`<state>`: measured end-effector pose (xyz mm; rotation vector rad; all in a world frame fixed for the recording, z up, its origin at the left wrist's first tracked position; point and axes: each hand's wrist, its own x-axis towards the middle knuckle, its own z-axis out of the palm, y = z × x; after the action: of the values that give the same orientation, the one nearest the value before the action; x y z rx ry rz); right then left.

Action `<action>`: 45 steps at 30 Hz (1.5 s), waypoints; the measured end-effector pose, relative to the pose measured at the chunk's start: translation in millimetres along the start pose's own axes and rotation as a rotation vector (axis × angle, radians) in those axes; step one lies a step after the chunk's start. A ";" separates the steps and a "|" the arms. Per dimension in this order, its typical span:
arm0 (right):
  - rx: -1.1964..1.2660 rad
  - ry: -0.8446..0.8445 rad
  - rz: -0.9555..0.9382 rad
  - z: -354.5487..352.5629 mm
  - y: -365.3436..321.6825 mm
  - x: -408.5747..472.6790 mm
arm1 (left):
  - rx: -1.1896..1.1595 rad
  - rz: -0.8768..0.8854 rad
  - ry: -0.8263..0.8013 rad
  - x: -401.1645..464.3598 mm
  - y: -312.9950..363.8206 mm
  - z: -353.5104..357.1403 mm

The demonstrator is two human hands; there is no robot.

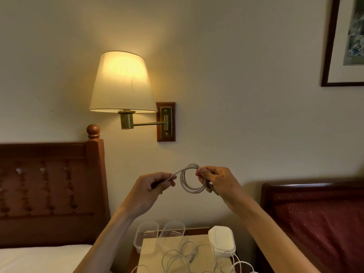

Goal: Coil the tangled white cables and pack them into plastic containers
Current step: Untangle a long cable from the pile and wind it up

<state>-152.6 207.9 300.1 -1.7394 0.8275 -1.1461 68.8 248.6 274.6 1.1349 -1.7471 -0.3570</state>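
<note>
I see the white cable point(190, 181) held up in the air in front of the wall, above the bedside table, wound into a small coil of a few loops. My right hand point(215, 181) pinches the coil at its right side, fingers curled round the bundled strands; a dark tip pokes out below that hand, and I cannot tell whether it is a plug. My left hand point(152, 187) grips the free end of the same cable, which runs from the coil's top down into its curled fingers; the end itself is hidden in the fist.

Below, on the bedside table point(149, 251), lie more loose white cables point(183, 255) in a tangle. They are cut off by the bottom edge, so I cannot count them. At the table's far edge stand two clear containers point(146, 234), side by side; what is inside is hard to make out through the plastic. To the right, a stack of containers with a white lid point(221, 239) on top sits near the tangle; one strand seems to touch its base.

Left of the table: a wooden headboard point(49, 192) and a white bed point(39, 257). Right: a dark red chair point(319, 223), partly out of frame. On the wall, a lit lamp point(122, 83) on a brass arm, and a framed picture point(346, 40), cropped at the top right corner.
</note>
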 end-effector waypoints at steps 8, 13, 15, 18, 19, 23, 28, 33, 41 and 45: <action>0.034 -0.198 0.114 6.4 -5.5 -4.3 | 0.440 0.118 0.272 1.9 -14.7 12.3; 0.122 -0.180 0.138 16.3 -1.3 -8.1 | -0.652 -0.393 0.134 -2.1 11.4 19.7; 0.157 -0.142 0.142 17.6 -0.5 -7.4 | -0.831 -0.501 0.043 -4.2 15.5 19.2; 0.174 -0.096 0.132 23.4 -1.7 -6.2 | -1.044 -0.576 -0.080 -8.3 18.8 25.9; 0.156 -0.068 0.119 25.4 -2.6 -5.0 | -1.114 -0.586 -0.111 -9.3 19.6 28.3; 0.142 0.043 0.036 25.8 -5.9 -0.9 | -1.300 -0.596 -0.116 -11.7 21.6 30.8; 0.096 0.094 -0.053 26.0 -1.6 0.4 | -0.799 -0.474 0.042 -11.8 30.3 35.2; 0.126 0.118 -0.057 24.6 4.9 -0.6 | -0.555 -0.352 0.053 -9.4 31.7 36.6; 0.257 0.118 0.049 19.2 16.4 -3.0 | 0.009 -0.128 0.134 -10.3 13.6 39.3; 0.503 0.067 0.264 5.0 19.7 0.2 | -0.095 -0.075 0.108 -23.6 3.4 41.9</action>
<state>-149.1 201.4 281.1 -1.1492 0.7074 -1.1188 33.5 259.3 243.6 1.1324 -1.5805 -0.4125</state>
